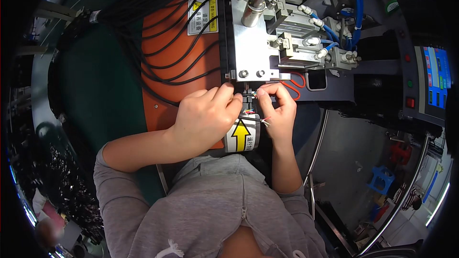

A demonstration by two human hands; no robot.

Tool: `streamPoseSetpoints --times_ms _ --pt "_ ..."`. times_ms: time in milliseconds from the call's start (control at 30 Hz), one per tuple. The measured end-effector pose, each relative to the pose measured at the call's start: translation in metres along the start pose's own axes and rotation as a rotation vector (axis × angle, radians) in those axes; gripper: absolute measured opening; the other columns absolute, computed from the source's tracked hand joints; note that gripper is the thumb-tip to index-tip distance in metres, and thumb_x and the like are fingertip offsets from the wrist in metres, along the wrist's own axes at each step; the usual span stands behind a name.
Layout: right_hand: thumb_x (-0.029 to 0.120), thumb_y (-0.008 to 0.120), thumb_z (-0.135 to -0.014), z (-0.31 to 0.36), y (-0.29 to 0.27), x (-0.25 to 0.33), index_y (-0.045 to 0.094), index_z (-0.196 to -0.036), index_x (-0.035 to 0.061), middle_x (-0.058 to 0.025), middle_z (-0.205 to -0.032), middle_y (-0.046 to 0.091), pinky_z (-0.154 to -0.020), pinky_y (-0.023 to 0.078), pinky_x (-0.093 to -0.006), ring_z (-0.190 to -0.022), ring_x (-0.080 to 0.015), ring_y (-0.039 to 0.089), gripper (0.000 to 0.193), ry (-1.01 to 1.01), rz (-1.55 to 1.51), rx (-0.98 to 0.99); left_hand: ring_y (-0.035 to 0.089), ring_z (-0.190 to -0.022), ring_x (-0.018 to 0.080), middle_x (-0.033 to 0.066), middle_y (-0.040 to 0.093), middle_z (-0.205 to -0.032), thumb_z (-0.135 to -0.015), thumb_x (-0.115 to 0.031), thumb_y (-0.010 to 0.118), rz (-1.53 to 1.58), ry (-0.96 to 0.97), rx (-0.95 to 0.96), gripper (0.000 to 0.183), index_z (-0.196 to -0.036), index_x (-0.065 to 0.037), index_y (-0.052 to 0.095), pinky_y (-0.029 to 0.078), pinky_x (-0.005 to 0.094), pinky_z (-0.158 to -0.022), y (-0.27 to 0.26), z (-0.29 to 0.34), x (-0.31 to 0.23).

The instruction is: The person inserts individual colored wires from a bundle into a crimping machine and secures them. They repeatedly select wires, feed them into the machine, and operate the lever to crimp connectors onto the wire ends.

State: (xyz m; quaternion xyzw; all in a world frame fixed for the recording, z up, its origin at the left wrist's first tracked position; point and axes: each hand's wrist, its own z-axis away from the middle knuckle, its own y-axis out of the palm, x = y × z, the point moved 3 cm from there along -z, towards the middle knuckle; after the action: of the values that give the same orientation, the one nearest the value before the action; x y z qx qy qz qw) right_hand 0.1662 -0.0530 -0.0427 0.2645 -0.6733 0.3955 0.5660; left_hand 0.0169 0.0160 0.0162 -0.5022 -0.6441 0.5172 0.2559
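My left hand (206, 111) is closed, its fingertips pinching a black cable at the front of the machine. Opposite it, my right hand (280, 110) pinches the thin coloured wires (254, 94) at that cable's stripped end. Both hands meet at a narrow black fixture (246, 105) below a metal plate (252, 48). Just nearer to me lies another black cable (249, 118), its fanned wire ends (266, 122) beside my right wrist. More coloured wire ends (249, 112) show between the hands. My fingers partly hide the fixture and the held cable.
Several black cables (184, 50) run over an orange panel (167, 91) at left. Pneumatic cylinders (299, 48) with blue hoses stand at the far right, near red-handled scissors (297, 86). A control screen (434, 79) is at right. A yellow arrow label (241, 136) lies in front.
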Motion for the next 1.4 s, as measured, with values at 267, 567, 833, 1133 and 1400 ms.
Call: streamPoseSetpoints --times_ms 267,567,833,1133,1400 --pt "-0.003 0.071 -0.062 -0.005 -0.004 0.034 0.069 -0.093 0.0040 -0.0075 -0.092 0.066 -0.074 0.049 -0.0342 -0.082 -0.0251 0.061 0.032 -0.646 0.128 0.309 0.059 -0.058 0.0122 0.0041 0.052 -0.078 -0.073 -0.005 0.062 -0.106 -0.062 0.130 0.027 -0.100 0.001 0.064 0.046 0.0252 -0.049 -0.003 0.008 -0.001" --pt "0.010 0.072 -0.065 0.005 0.003 0.046 0.069 -0.090 0.0049 -0.0046 -0.087 0.067 -0.065 0.049 -0.0313 -0.076 -0.0213 0.060 0.026 -0.853 0.144 0.290 0.060 -0.058 0.0149 0.0063 0.052 -0.078 -0.073 -0.005 0.062 0.047 -0.029 0.158 0.039 -0.111 0.003 0.059 0.047 0.0266 -0.050 -0.006 0.010 -0.001" --pt "0.007 0.076 -0.061 0.020 -0.011 0.035 0.070 -0.088 0.0038 -0.0062 -0.081 0.065 -0.061 0.047 -0.0297 -0.072 -0.0212 0.060 0.027 -0.831 0.158 0.128 0.060 -0.066 0.0166 0.0088 0.056 -0.090 -0.077 -0.011 0.064 0.142 0.049 0.058 0.040 -0.115 0.000 0.060 0.047 0.0279 -0.054 -0.007 0.005 -0.004" --pt "0.000 0.080 -0.059 0.034 -0.031 0.053 0.066 -0.078 0.0030 -0.0050 -0.070 0.063 -0.058 0.043 -0.0291 -0.062 -0.0196 0.057 0.023 -0.565 -0.020 -0.066 0.055 -0.059 0.0129 0.0054 0.063 -0.088 -0.075 -0.015 0.067 0.341 0.337 -0.237 0.024 -0.097 -0.004 0.068 0.042 0.0239 -0.048 -0.017 -0.001 -0.004" --pt "-0.001 0.075 -0.071 0.016 -0.008 0.052 0.064 -0.084 -0.0033 -0.0115 -0.085 0.066 -0.069 0.048 -0.0310 -0.077 -0.0208 0.060 0.018 -0.434 -0.370 -0.105 0.057 -0.059 0.0119 0.0013 0.057 -0.072 -0.073 -0.015 0.068 0.348 0.180 -0.321 0.022 -0.092 -0.005 0.064 0.039 0.0236 -0.044 -0.013 -0.003 0.001"
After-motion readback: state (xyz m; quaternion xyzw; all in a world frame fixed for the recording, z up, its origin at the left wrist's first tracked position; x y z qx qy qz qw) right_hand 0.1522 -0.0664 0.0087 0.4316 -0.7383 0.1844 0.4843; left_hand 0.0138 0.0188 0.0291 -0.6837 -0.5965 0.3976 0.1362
